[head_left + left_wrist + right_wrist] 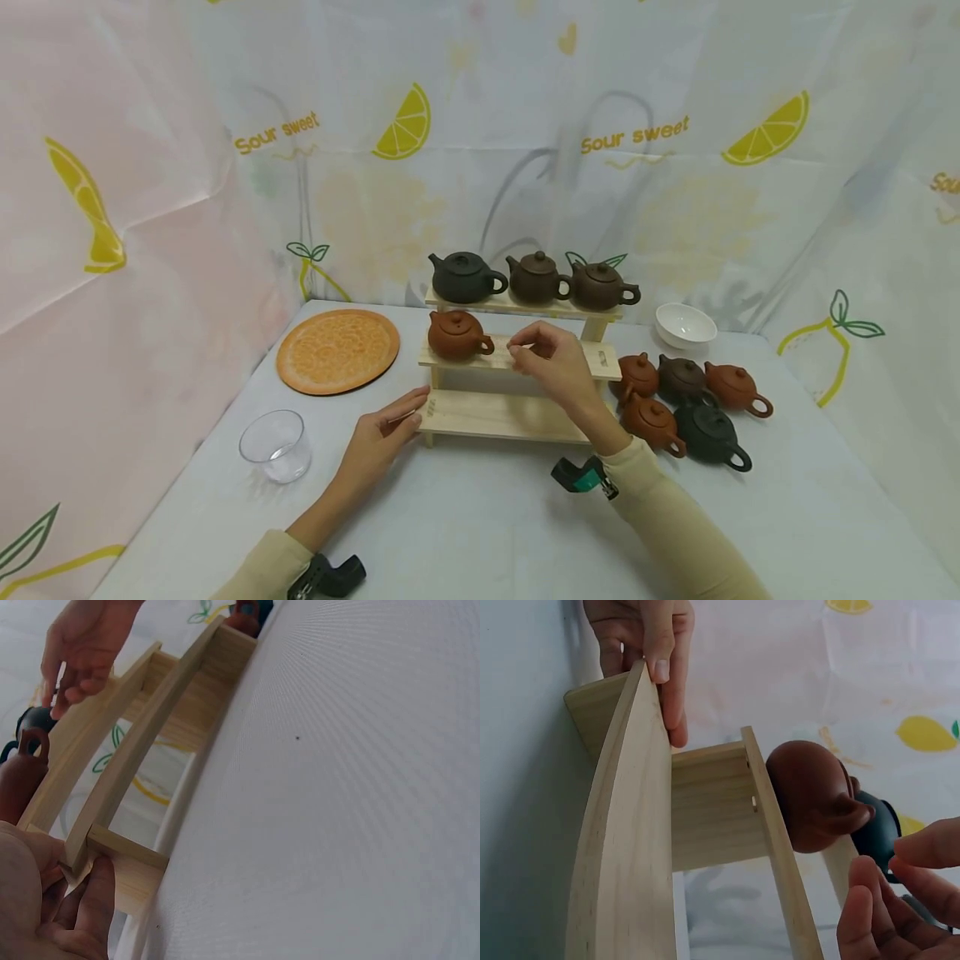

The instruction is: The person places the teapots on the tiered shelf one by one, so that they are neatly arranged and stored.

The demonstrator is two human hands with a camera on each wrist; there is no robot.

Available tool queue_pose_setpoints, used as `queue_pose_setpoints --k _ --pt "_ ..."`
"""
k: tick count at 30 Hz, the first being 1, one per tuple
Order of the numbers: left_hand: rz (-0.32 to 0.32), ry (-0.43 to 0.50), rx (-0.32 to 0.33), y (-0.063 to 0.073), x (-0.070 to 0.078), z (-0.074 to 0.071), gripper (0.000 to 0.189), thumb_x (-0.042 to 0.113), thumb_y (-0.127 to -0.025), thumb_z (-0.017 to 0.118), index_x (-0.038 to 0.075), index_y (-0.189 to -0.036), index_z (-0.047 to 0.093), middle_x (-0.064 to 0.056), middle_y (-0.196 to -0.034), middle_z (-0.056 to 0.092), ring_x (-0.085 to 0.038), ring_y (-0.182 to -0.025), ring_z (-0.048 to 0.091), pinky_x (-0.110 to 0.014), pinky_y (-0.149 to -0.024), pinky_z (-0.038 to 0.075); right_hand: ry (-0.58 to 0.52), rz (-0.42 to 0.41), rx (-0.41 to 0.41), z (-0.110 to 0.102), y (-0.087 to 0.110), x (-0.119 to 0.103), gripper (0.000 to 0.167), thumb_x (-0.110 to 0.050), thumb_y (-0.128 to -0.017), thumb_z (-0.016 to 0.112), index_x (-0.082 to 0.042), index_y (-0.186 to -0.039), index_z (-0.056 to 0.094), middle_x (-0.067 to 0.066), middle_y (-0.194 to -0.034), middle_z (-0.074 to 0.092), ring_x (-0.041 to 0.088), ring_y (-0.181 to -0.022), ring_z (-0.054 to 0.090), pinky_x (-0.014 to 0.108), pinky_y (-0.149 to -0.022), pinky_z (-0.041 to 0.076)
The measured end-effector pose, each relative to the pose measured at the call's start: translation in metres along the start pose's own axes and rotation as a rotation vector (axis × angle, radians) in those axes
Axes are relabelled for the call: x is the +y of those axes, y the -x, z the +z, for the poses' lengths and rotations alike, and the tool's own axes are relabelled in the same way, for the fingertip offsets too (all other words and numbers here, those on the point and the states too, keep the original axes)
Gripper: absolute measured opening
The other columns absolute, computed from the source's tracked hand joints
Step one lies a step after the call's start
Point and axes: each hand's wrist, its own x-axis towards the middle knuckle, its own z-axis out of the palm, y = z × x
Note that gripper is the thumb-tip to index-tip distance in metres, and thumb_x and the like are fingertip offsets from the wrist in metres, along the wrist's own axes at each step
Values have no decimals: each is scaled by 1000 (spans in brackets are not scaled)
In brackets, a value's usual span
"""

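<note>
A three-tier wooden display stand point(495, 417) stands mid-table. My left hand point(381, 442) grips the left end of its lowest step, thumb above and fingers beneath, as the left wrist view point(64, 900) shows. A reddish-brown teapot point(454, 335) sits at the left of the middle step, its handle pointing right. Just right of that handle hovers my right hand point(551, 358), fingers loosely bent and holding nothing; the right wrist view shows a gap between it and the teapot point(810, 795). Along the top step stand a black teapot point(465, 278) and two dark brown teapots point(537, 279).
Several more teapots point(731, 387) cluster right of the stand, reddish-brown, dark brown and black. Behind them is a white bowl point(686, 327). A round orange mat point(337, 352) and a clear glass point(277, 450) lie to the left. A printed curtain point(480, 192) hangs behind the table.
</note>
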Motion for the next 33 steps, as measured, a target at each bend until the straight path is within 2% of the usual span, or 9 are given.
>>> queue_pose_setpoints --k 6,13,20,23,27,33 --pt "-3 -1 2 0 -1 0 39 10 -105 65 -6 -140 61 -11 -153 52 -26 -143 43 -26 -99 52 42 27 18 -24 22 -2 10 -6 -99 69 2 -103 72 19 -96 71 26 -77 69 30 -70 60" --pt "9 -24 8 -2 0 1 39 11 -105 65 -5 -140 62 -10 -153 53 -25 -145 42 -25 -101 50 67 45 111 -51 40 -1 10 -4 -100 68 5 -105 71 18 -99 70 22 -77 67 27 -71 61" --pt "1 -36 14 -1 1 0 38 10 -105 65 -5 -139 62 -11 -153 53 -26 -143 44 -25 -97 53 86 52 131 -80 56 0 14 -5 -102 68 8 -105 69 30 -96 67 20 -74 65 28 -67 59" --pt "7 -39 13 -2 1 0 38 10 -105 65 -5 -140 62 -10 -153 53 -26 -143 45 -26 -97 54 106 93 159 -95 64 0 17 -7 -102 68 9 -109 68 26 -101 69 18 -76 66 26 -68 60" --pt "9 -26 6 -3 1 0 38 10 -105 65 -5 -140 62 -11 -153 52 -27 -143 45 -26 -96 54 128 137 199 -112 73 0 22 -9 -102 69 10 -112 67 12 -101 72 15 -79 68 24 -69 60" --pt "7 -21 6 0 0 0 38 10 -105 64 -6 -140 62 -11 -153 52 -28 -142 46 -27 -96 55 149 137 242 -129 83 4 23 -8 -102 69 12 -112 66 3 -100 74 15 -78 71 22 -69 59"
